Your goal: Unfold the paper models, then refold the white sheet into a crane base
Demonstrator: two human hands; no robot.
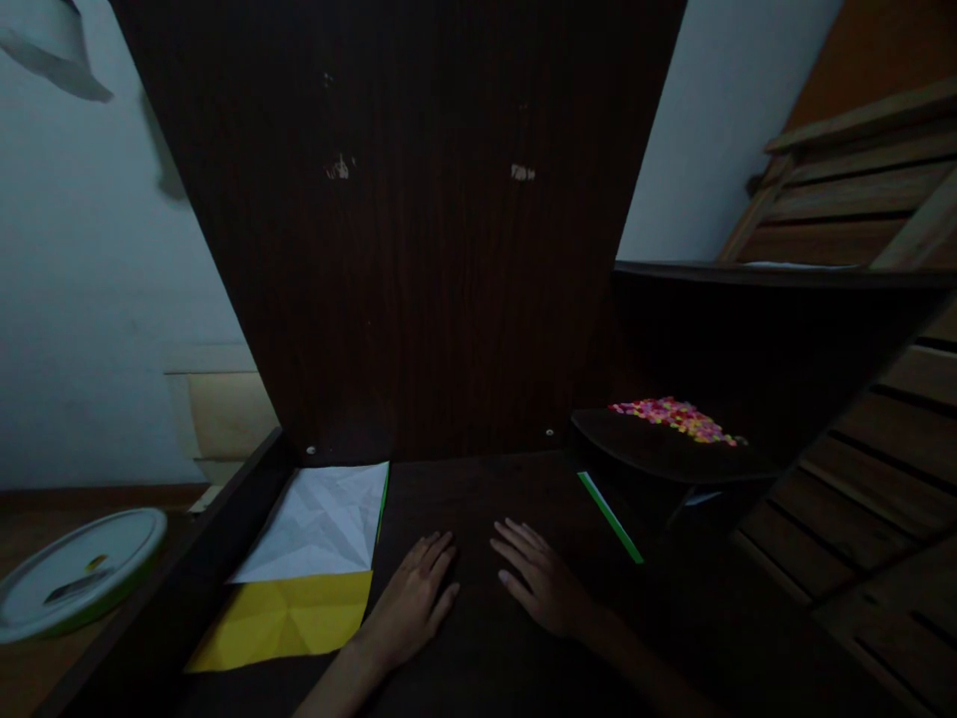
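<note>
My left hand (416,596) lies flat on the dark wooden desk (478,499), fingers stretched out and holding nothing. Just left of it are a creased white sheet of paper (318,519) and a creased yellow sheet of paper (288,623), with a thin green edge showing along the white one's right side. My right hand (542,578) also rests on the desk, palm down with fingers spread and nothing in it. A narrow green and white paper strip (611,519) lies to the right, apart from that hand.
A tall dark wooden panel (478,249) rises behind the desk. At right, small colourful pieces (677,417) are heaped on a curved shelf (620,439). Wooden slats (852,194) stand beyond it. A round white lid (82,568) is at lower left, outside the desk's raised edge (186,558).
</note>
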